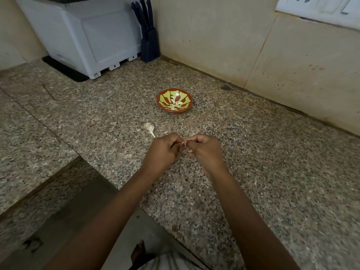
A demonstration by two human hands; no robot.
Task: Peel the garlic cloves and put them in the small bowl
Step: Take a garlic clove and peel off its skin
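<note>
The speckled granite surface is filling most of the view and is running into a corner of beige wall. A white appliance is standing at the far left of that corner, with a dark knife block sitting just beside it on its right.

Both forearms are reaching in from the bottom edge and meeting above the middle of the surface. The left hand and the right hand are working knuckle to knuckle. Each grip is curling in tight, and both are pinching one small pale thing between the fingertips. I am reading it as a garlic clove; most of it is hiding behind the fingers, so I cannot tell how much skin is on it.

The small bowl, red-brown with a green pattern, is sitting beyond the hands, apart from them and nearer the wall. Several peeled cloves are lying in its bottom.

A garlic bulb remnant, papery and with its stalk pointing towards the left hand, is lying on the surface between bowl and hands, slightly left.

Judgement: the task is looking well under way. Some cloves are in the bowl and one is being worked on in the air. The remnant is looking small, so little seems to be waiting.
</note>
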